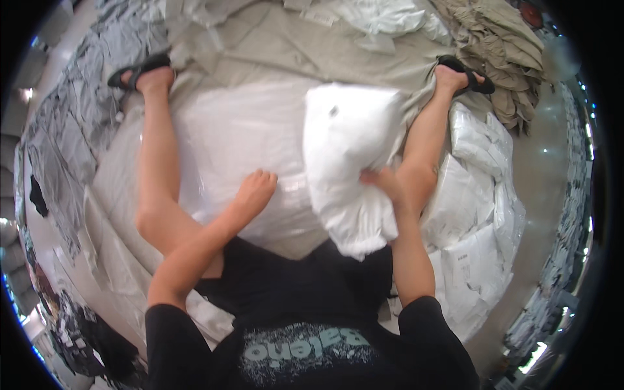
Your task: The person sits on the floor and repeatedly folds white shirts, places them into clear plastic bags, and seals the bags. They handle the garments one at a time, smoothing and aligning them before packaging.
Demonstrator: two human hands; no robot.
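Between my outstretched legs lies a broad, flat bundle in clear plastic (240, 130), pale inside. My left hand (257, 190) is over its near part, fingers curled together; what they hold, if anything, is hidden. To the right, my right hand (385, 183) grips the side of a soft white package (348, 136), its thumb visible on top and its other fingers hidden. The package is tilted and partly covers the right part of the clear-wrapped bundle. Its far end is smooth with a small dark mark, and the near end is crumpled.
White packages (465, 214) in plastic lie piled beside my right leg. Grey garments (71, 143) are heaped at the left, tan garments (497, 45) at the far right. A beige cloth (260, 49) covers the floor beneath me. More white plastic (383, 16) lies at the far edge.
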